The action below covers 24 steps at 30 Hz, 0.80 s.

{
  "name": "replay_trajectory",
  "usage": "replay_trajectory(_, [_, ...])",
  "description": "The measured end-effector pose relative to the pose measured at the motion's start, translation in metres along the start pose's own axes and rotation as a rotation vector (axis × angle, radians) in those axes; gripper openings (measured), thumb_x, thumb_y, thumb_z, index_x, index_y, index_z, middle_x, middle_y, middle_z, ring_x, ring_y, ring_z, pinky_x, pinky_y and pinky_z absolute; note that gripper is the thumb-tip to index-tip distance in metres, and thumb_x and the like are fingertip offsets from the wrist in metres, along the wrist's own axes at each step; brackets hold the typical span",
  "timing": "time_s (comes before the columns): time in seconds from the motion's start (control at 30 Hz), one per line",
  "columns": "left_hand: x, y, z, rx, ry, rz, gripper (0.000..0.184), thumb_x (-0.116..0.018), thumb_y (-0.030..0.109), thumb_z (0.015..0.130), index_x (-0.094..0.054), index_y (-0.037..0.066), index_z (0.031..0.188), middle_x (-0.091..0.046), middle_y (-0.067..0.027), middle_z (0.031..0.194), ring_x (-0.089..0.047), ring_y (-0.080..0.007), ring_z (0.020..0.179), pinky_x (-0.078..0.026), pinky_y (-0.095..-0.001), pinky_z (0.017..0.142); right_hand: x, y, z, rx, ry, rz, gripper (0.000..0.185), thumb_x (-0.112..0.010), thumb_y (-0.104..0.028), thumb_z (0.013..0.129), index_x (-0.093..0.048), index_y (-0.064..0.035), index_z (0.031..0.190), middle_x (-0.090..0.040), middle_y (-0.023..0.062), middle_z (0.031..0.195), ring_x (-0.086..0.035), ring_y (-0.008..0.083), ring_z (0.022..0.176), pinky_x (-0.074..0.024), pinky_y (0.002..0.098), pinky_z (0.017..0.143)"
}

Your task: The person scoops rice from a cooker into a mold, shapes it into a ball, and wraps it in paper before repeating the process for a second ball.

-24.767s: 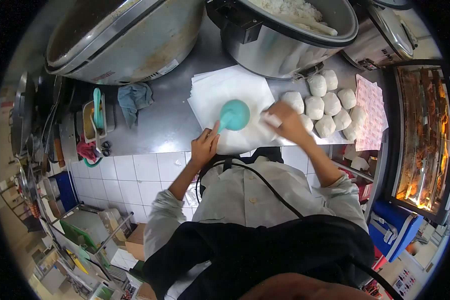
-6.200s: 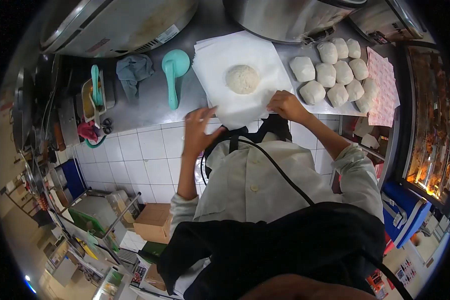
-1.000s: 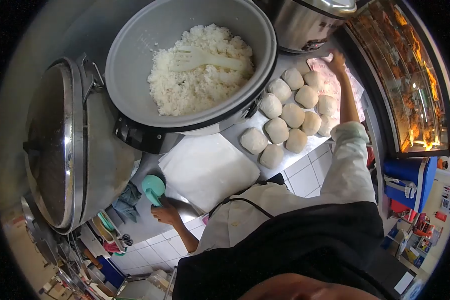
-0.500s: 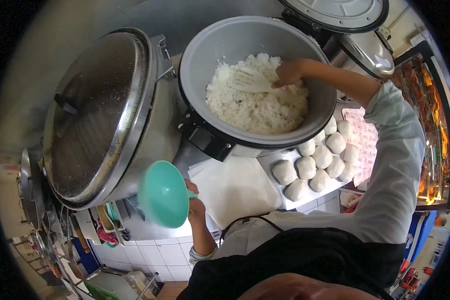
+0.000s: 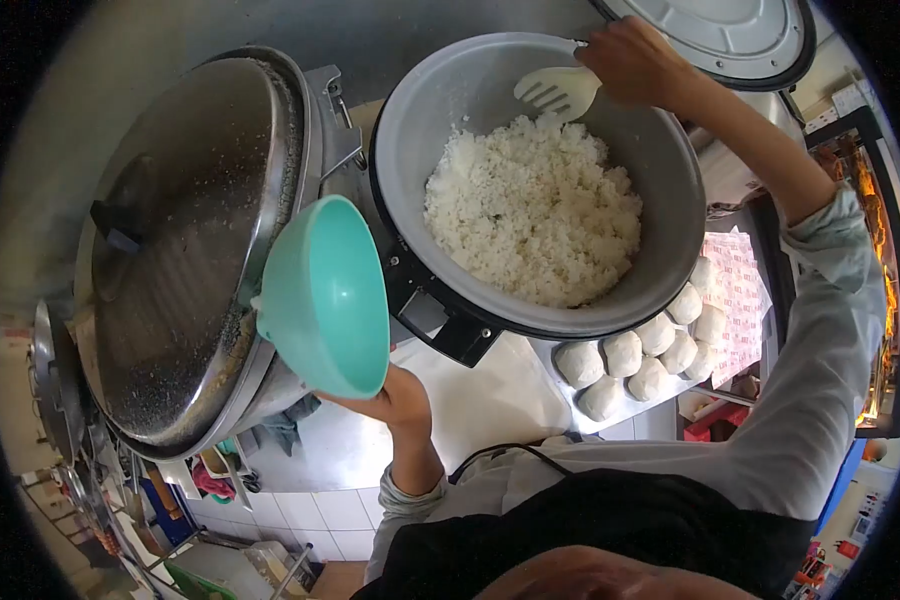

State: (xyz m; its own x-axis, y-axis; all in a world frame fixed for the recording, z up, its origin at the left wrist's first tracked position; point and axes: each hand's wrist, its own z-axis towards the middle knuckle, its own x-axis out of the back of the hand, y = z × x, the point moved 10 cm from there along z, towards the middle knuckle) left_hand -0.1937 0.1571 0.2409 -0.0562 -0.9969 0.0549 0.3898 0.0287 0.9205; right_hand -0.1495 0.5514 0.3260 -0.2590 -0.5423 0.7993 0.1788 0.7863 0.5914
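Note:
My left hand (image 5: 402, 398) is closed on a turquoise plastic bowl (image 5: 338, 300), gripping it from below. The bowl is tilted on its side with its inside showing, left of the big rice cooker (image 5: 660, 190). Cooked white rice (image 5: 530, 210) lies heaped in the cooker's grey pot. At the pot's far right rim, my right hand (image 5: 635, 65) is wrapped round the handle of a white slotted rice paddle (image 5: 560, 92). The paddle's blade points left, at the upper edge of the rice. My fingers hide the handle.
A large steel pot with a lid (image 5: 185, 240) stands close on the left. White wrapped balls (image 5: 623, 355) sit on a tray beside printed pink paper (image 5: 735, 290). White sheets (image 5: 490, 390) lie on the counter before the cooker. The cooker's lid (image 5: 730, 35) is raised behind.
My right hand has lifted the paddle out of the rice, up and right to the rim. The bowl has come up and turned further on its side in my left hand.

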Motion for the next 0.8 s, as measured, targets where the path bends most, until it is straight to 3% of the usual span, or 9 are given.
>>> replay_trajectory(0.03, [-0.003,-0.004,-0.001,0.004,-0.002,0.004,0.03,-0.046,0.003,0.089,-0.036,-0.008,0.115,-0.043,-0.0195,0.11,-0.051,-0.0206,0.079,-0.047,-0.0328,0.072,0.006,-0.01,0.001,0.102,0.064,-0.178,0.023,-0.061,-0.027,0.079,-0.063,-0.0054,0.084,-0.064,0.0072,0.078,-0.063,0.0211,0.071,-0.0477,0.0332,0.072])
replay_trajectory(0.1, [-0.009,-0.001,-0.003,-0.073,0.061,0.113,0.036,-0.044,0.003,0.089,-0.028,-0.008,0.119,-0.036,-0.0193,0.112,-0.047,-0.0213,0.093,-0.039,-0.0342,0.085,-0.011,-0.031,0.004,0.192,0.13,-0.124,0.023,-0.062,-0.029,0.078,-0.063,-0.0059,0.079,-0.064,0.007,0.074,-0.063,0.021,0.069,-0.0475,0.0325,0.071])
replay_trajectory(0.13, [-0.016,0.004,-0.001,-0.07,0.057,0.112,0.036,-0.044,0.003,0.089,-0.028,-0.008,0.119,-0.036,-0.0193,0.112,-0.047,-0.0213,0.093,-0.039,-0.0342,0.085,-0.017,-0.046,0.004,0.277,0.2,-0.068,0.024,-0.063,-0.03,0.078,-0.064,-0.0064,0.074,-0.063,0.0068,0.07,-0.063,0.0208,0.068,-0.0472,0.0318,0.07])
replay_trajectory(0.2, [-0.038,0.027,0.001,-0.163,-0.077,0.071,0.032,-0.043,0.003,0.088,-0.029,-0.008,0.116,-0.038,-0.0183,0.107,-0.041,-0.0221,0.102,-0.033,-0.0343,0.091,-0.037,-0.049,0.021,0.245,0.154,-0.135,0.028,-0.063,-0.034,0.077,-0.065,-0.0079,0.067,-0.062,0.0058,0.065,-0.063,0.02,0.07,-0.0467,0.0317,0.071])
replay_trajectory(0.27, [-0.04,0.025,-0.001,-0.167,-0.105,0.134,0.031,-0.042,0.003,0.089,-0.029,-0.008,0.114,-0.037,-0.019,0.108,-0.044,-0.0223,0.098,-0.035,-0.0332,0.088,-0.04,-0.05,0.04,0.279,0.105,-0.114,0.033,-0.061,-0.037,0.078,-0.065,-0.0084,0.064,-0.063,0.0065,0.065,-0.063,0.0213,0.069,-0.0476,0.0326,0.071])
replay_trajectory(0.43, [-0.042,0.019,0.003,-0.134,-0.076,0.071,0.031,-0.04,0.006,0.091,-0.027,-0.008,0.115,-0.037,-0.019,0.106,-0.045,-0.0211,0.092,-0.037,-0.0324,0.084,-0.039,-0.036,0.049,0.212,0.074,-0.055,0.033,-0.061,-0.038,0.077,-0.067,-0.0084,0.065,-0.063,0.008,0.064,-0.063,0.0251,0.069,-0.0495,0.0365,0.063])
replay_trajectory(0.63, [-0.043,0.012,-0.001,-0.126,-0.149,0.025,0.031,-0.041,0.005,0.089,-0.027,-0.008,0.114,-0.035,-0.0194,0.108,-0.042,-0.0224,0.097,-0.035,-0.0336,0.087,-0.029,-0.045,0.056,0.269,0.059,-0.034,0.031,-0.062,-0.039,0.077,-0.068,-0.0096,0.067,-0.062,0.0091,0.064,-0.062,0.0273,0.062,-0.049,0.0374,0.061])
replay_trajectory(0.7, [-0.044,0.009,-0.001,-0.114,-0.167,-0.043,0.031,-0.041,0.004,0.088,-0.027,-0.008,0.113,-0.035,-0.0195,0.108,-0.041,-0.0228,0.098,-0.034,-0.0345,0.088,-0.034,-0.046,0.053,0.216,-0.125,-0.082,0.037,-0.053,-0.044,0.085,-0.07,-0.0101,0.083,-0.065,0.0074,0.075,-0.065,0.024,0.075,-0.0518,0.037,0.068])
replay_trajectory(0.8, [-0.043,0.009,-0.003,-0.144,-0.161,0.021,0.03,-0.043,0.003,0.087,-0.028,-0.008,0.111,-0.037,-0.0194,0.103,-0.042,-0.0231,0.094,-0.034,-0.0347,0.083,-0.041,-0.064,0.052,0.313,-0.176,-0.013,0.041,-0.05,-0.045,0.087,-0.068,-0.0081,0.086,-0.064,0.0097,0.078,-0.064,0.0265,0.076,-0.0509,0.0389,0.068])
